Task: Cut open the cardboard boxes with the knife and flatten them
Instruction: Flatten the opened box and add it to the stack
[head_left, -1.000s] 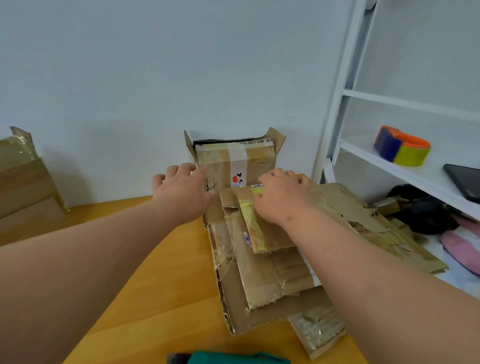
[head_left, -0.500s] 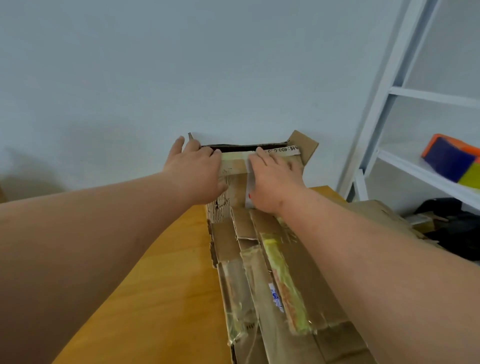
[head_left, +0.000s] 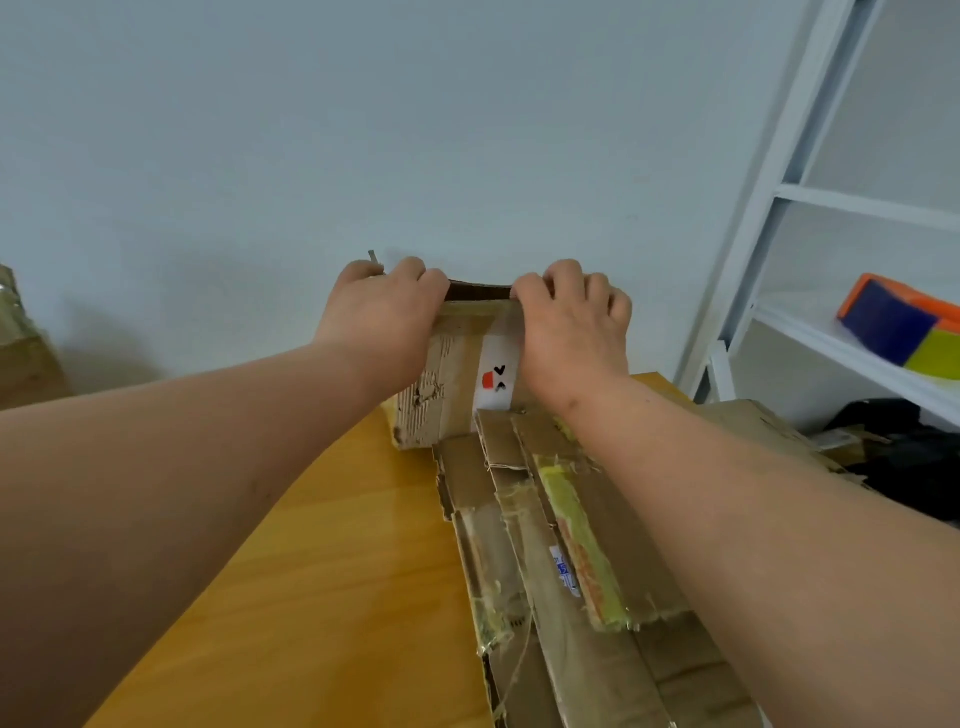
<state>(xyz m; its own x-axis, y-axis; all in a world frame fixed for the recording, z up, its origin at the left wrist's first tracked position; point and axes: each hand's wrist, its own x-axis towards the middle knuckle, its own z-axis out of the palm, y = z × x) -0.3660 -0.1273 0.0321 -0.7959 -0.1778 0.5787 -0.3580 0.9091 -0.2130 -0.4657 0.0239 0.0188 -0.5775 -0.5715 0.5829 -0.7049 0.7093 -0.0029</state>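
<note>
A small open cardboard box (head_left: 451, 387) with a white label stands against the wall at the back of the wooden table (head_left: 311, 597). My left hand (head_left: 382, 317) grips the left part of its top edge, fingers curled over the rim. My right hand (head_left: 569, 327) grips the right part of the same edge. A stack of flattened cardboard (head_left: 566, 561) with tape scraps lies in front of the box, under my right forearm. No knife is in view.
A white shelf unit (head_left: 810, 208) stands at the right with an orange, blue and yellow object (head_left: 904, 325) on it. Dark items (head_left: 904, 447) lie below the shelf. Another cardboard box (head_left: 23, 338) sits at the far left edge.
Both hands reached from the flattened stack up to the box's top edge and curled their fingers over its rim. The view tilted up, so the teal tool at the bottom left the frame.
</note>
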